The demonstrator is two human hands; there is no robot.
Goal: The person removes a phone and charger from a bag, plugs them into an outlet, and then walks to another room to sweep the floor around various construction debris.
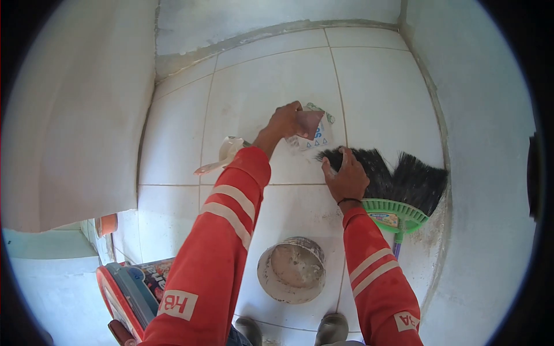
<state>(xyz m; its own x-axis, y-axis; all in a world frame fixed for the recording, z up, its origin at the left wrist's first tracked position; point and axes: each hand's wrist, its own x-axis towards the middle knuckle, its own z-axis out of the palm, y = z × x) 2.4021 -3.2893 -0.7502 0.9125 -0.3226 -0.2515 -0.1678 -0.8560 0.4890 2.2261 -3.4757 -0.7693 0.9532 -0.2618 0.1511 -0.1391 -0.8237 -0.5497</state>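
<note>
Fingers of the left hand are bent around one side of a flat brown piece, gripping it, while those of the right hand stand loosely parted with nothing I can see between them. From my end of the feed, the brown piece looks thin, straight-edged and plain, with a pointed corner toward the upper right. It sits in front of a crumpled white packet printed with blue letters, small blue triangles and some green at the upper edge, over the tiled floor. I can't tell whether the packet is also held or just lies on the tiles. Part of its lettering is covered by the brown piece (I make out only a letter or two), and the back of the left hand hides some of the grip from me. Black broom bristles are right by the right hand; whether it touches them, I can't say. At the lower left, the left sleeve blocks part of some stacked containers.
</note>
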